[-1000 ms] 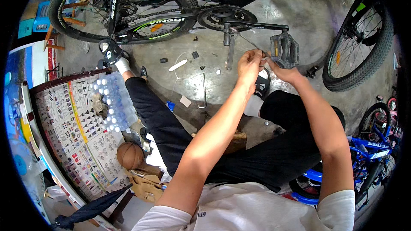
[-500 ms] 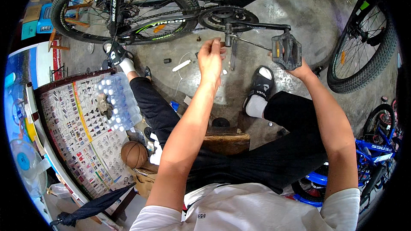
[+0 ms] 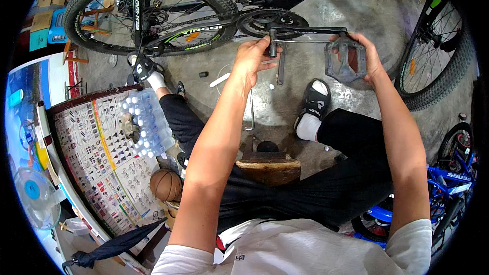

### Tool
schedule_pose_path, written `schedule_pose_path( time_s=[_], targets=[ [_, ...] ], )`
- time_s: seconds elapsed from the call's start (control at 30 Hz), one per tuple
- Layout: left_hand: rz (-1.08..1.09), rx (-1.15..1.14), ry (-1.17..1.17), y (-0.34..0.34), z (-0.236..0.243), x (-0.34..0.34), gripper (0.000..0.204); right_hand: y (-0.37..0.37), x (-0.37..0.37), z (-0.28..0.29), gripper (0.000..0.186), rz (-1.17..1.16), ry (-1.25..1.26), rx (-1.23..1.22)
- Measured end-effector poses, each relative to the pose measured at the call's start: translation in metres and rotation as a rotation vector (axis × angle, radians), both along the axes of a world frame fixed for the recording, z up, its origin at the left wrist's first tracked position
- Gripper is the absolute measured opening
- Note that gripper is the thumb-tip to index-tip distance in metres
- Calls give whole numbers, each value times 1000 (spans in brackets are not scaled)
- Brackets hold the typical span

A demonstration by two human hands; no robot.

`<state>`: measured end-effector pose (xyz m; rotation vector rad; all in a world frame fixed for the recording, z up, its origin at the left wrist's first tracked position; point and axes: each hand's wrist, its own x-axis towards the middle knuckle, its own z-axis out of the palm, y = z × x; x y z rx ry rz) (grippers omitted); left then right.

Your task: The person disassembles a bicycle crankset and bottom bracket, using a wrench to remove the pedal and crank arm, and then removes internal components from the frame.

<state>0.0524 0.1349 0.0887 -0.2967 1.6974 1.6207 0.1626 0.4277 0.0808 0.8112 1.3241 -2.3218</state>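
My left hand point(image 3: 253, 58), come up from the floor, now grips the wrench point(image 3: 280, 58) at the crank arm point(image 3: 305, 31), while my right hand point(image 3: 368, 53) holds the black pedal point(image 3: 345, 60) steady, so loosening can proceed.

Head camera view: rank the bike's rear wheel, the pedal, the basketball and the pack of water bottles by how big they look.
1. rear wheel, clearly largest.
2. pack of water bottles.
3. pedal, held by the right hand, and basketball: they look about alike, and their distances from the camera differ, so unranked.

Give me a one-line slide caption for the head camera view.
Seated person's left hand grips the bicycle's crank arm while the right hand holds the black pedal.
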Motion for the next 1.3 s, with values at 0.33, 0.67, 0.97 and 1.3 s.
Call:
schedule_pose_path(
  time_s=[0.33, 0.67, 0.97, 1.3],
  targets=[
    [105, 68, -40, 0, 1, 14, 40, -15, -9, 7, 47, -212, 5, 294],
    [125, 119, -103, 6, -1, 12, 41, -5, -17, 0, 47, -201, 47, 190],
    [125, 158, -179, 10, -4, 15, 42, -8, -17, 8, 48, -197, 80, 189],
    [140, 168, -110, 8, 3, 29, 41, -28, -24, 29, 50, -285, 214, 663]
  ],
)
